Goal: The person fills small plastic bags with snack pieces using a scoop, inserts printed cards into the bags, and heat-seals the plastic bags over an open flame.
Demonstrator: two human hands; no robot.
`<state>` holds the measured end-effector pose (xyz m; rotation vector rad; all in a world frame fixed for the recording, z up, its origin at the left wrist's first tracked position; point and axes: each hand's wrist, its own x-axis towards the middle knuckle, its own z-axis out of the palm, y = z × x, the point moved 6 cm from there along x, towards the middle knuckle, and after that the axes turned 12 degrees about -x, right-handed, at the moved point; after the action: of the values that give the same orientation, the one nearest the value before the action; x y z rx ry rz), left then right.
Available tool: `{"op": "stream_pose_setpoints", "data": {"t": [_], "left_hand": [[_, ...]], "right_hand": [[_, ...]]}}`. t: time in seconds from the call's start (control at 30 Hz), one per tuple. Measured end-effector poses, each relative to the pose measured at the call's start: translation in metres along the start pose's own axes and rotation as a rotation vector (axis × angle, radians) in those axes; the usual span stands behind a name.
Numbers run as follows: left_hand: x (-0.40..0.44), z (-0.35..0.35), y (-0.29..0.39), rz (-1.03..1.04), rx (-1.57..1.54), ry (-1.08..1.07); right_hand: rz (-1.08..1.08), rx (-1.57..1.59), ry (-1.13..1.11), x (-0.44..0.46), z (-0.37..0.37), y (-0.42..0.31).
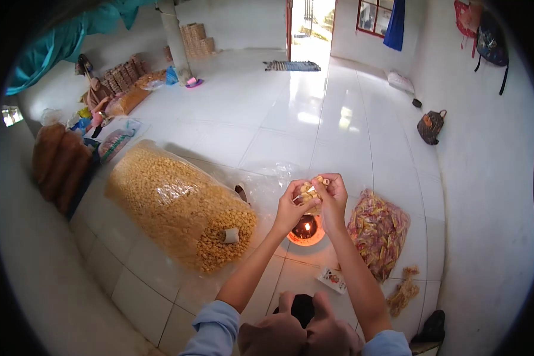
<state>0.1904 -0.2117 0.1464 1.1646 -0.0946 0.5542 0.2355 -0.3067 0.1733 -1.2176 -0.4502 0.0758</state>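
Between my two hands is a small clear bag of pale yellow ring snacks (pixel 310 191). My left hand (pixel 292 204) is closed on the bag's left side, and my right hand (pixel 332 199) is closed round its right side, near the top. Just below the hands, a small flame burns in an orange bowl (pixel 306 237) on the floor. To the left lies a big clear sack of the same yellow snacks (pixel 166 196), with a white cup (pixel 231 235) in its open end.
A bag of colourful packets (pixel 378 234) lies right of the bowl, with a bundle of small filled bags (pixel 404 292) below it. A printed packet (pixel 332 279) is near my right forearm. Another person (pixel 97 95) sits at the far left beside stacked goods.
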Motion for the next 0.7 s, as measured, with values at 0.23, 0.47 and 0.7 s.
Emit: {"op": "stream_pose_setpoints", "data": {"t": [0.23, 0.47, 0.7], "left_hand": [[-0.011, -0.01, -0.071, -0.26, -0.121, -0.008], [-0.013, 0.001, -0.081, -0.076, -0.147, -0.034], [-0.003, -0.001, -0.06, -0.078, -0.171, 0.221]], "right_hand": [[-0.018, -0.394, -0.076, -0.003, -0.044, 0.029], [-0.114, -0.315, -0.001, -0.004, -0.062, 0.057], [0.035, -0.249, 0.069, -0.007, -0.052, 0.047]]}}
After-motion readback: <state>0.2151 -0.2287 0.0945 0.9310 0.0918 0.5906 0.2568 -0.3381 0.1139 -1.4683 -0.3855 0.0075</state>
